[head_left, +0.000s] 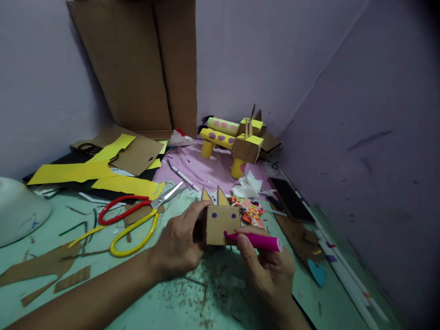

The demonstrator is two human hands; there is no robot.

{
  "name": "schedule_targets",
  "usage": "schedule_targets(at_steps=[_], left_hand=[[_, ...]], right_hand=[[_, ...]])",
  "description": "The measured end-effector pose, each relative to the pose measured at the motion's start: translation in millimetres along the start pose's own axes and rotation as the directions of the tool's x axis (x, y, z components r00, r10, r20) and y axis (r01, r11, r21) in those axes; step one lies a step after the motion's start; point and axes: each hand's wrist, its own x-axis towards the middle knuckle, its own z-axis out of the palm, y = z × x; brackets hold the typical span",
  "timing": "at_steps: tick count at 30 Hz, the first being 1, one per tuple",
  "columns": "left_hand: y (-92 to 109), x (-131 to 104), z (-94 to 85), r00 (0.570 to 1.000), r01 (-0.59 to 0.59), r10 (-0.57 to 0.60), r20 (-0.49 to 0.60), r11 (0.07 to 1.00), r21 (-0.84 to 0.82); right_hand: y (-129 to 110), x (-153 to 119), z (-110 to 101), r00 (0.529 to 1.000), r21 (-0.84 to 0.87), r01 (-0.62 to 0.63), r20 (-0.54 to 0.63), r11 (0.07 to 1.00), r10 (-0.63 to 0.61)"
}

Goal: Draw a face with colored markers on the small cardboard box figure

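A small cardboard box head [223,219] with two pointed ears and two dark blue dots for eyes faces me at the middle of the view. My left hand [185,236] grips it by its left side, the thumb near its top edge. In my right hand [266,266] is a magenta marker [259,241], its tip touching the lower middle of the box's front. A magenta spot shows at that tip. Scissors [151,206] with one red and one yellow handle lie open to the left of my left hand.
Two yellow cardboard animals [220,137] stand at the back on a pink cloth [182,160]. Yellow paper strips [72,173] and cardboard scraps [37,266] lie left. A phone [291,199], a blue paper heart [316,272] and white rolled tubes [343,275] are at right.
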Motion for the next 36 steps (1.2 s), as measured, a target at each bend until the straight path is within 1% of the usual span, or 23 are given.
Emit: schedule_targets(at_steps=[2,11,16,22,32,34,36], left_hand=[[-0.5,-0.3,0.1,1.000,-0.019,0.019,-0.004,1.000,0.008],[4.8,0.4,-2.6,1.000,-0.013,0.013,0.004,1.000,0.010],[4.2,0.7,-2.1,1.000,-0.006,0.006,0.009,1.000,-0.001],[0.4,0.0,-0.7,1.000,0.010,-0.010,0.015,1.000,0.002],[7.7,2.5,-3.7,1.000,0.012,-0.012,0.022,1.000,0.000],[6.9,2.0,-3.5,0.999,0.021,-0.021,0.025,1.000,-0.002],[6.2,1.8,-3.1,0.999,0.025,-0.025,0.024,1.000,-0.011]], right_hand=[[-0.4,0.8,-0.6,1.000,0.002,0.006,-0.004,1.000,-0.006],[0.6,1.7,1.2,0.999,0.039,0.041,0.005,0.998,-0.041],[0.0,0.6,1.2,1.000,0.047,0.025,-0.002,0.999,-0.025],[3.6,-4.6,2.8,0.999,0.037,-0.031,-0.023,0.999,0.032],[-0.6,0.3,0.9,0.999,0.051,0.031,0.019,0.998,-0.032],[1.0,-3.3,1.1,1.000,0.066,0.016,0.010,0.998,-0.017],[2.9,-7.4,0.5,0.998,0.080,-0.041,-0.051,0.996,0.045]])
